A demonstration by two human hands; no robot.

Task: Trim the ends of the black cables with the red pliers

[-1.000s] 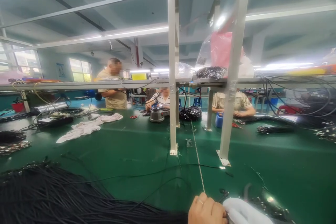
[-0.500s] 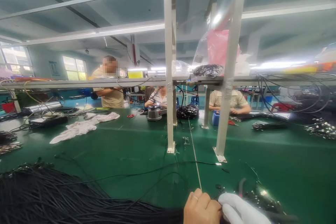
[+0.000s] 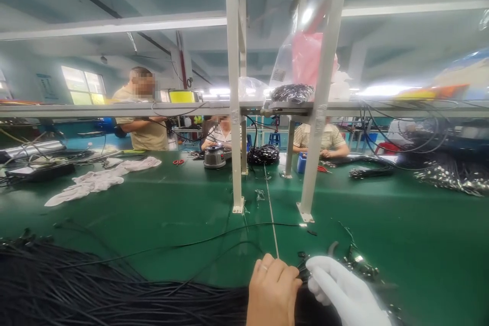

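I'm holding left hand [image 3: 272, 286] and right hand [image 3: 336, 286] close for control by the cables [image 3: 126, 298], fingers curled, grip unclear.

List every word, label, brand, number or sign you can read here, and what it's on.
No text is readable.
Wall sign: too blurred.
Patterned label on clear plastic bag: too blurred.
White tag on black cable: any print too small.
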